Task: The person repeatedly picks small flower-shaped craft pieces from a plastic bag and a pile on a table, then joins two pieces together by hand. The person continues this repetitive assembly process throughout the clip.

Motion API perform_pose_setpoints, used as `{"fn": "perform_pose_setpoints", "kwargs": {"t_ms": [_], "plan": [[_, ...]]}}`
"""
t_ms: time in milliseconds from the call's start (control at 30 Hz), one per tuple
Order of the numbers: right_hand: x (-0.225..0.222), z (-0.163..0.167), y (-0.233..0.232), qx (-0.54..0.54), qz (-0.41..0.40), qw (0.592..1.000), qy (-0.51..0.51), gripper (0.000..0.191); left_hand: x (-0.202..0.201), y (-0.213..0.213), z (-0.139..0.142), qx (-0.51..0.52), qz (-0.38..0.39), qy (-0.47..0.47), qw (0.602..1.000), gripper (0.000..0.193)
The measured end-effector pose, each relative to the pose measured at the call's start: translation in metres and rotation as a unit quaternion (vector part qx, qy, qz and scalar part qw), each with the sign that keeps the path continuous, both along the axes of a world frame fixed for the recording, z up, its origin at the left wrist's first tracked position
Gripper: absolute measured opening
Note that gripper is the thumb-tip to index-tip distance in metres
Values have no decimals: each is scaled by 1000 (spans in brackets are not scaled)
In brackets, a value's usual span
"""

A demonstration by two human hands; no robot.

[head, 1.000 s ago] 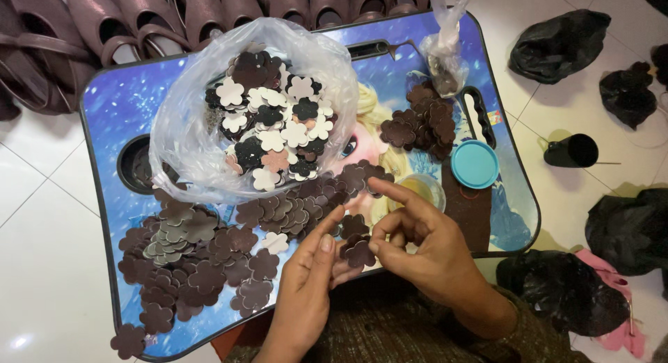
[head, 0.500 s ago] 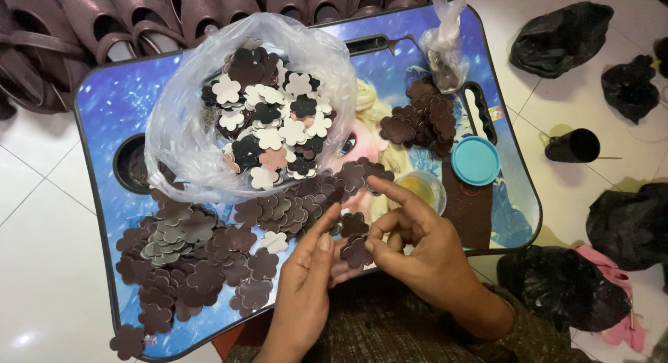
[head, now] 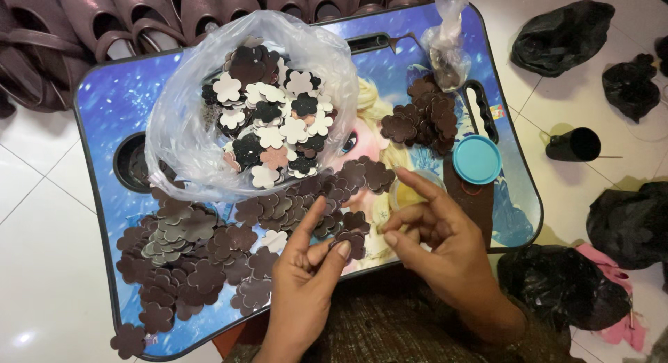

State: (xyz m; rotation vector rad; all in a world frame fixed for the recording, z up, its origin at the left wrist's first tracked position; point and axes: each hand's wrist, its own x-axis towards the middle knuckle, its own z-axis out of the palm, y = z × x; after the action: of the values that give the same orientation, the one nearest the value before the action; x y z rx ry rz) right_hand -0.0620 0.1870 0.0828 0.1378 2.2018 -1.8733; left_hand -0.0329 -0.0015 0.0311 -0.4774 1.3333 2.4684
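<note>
**Brown flower pieces sorted on a lap tray**

While the left hand [head: 306,293] pinches one dark brown flower cutout [head: 351,243] between thumb and fingertips, the right hand [head: 445,251] sits at three o'clock from it, fingers loosely curled; whether they grip anything I cannot tell. This cutout is flat, five-petalled, near the front edge of the blue tray [head: 111,98]. At nine o'clock many brown flowers [head: 188,265] already lie spread. At twelve o'clock the plastic bag [head: 257,119] looks still quite full
</note>
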Motion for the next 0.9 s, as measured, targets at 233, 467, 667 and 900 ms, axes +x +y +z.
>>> {"fn": "perform_pose_setpoints", "kwargs": {"t_ms": [233, 467, 667, 900], "plan": [[6, -13, -8, -25, 41, 998, -30, 83, -1, 4, 10, -33, -19, -9, 999, 73], [6, -19, -10, -31, 45, 998, -17, 80, 0, 1, 9, -122, 2, 13, 992, 80], [5, -19, -8, -50, 30, 998, -31, 80, 2, 5, 8, -102, 20, 22, 994, 82], [4, -21, -10, -70, 20, 996, -46, 78, 2, 5, 8, -105, 19, 21, 994, 82]]}}
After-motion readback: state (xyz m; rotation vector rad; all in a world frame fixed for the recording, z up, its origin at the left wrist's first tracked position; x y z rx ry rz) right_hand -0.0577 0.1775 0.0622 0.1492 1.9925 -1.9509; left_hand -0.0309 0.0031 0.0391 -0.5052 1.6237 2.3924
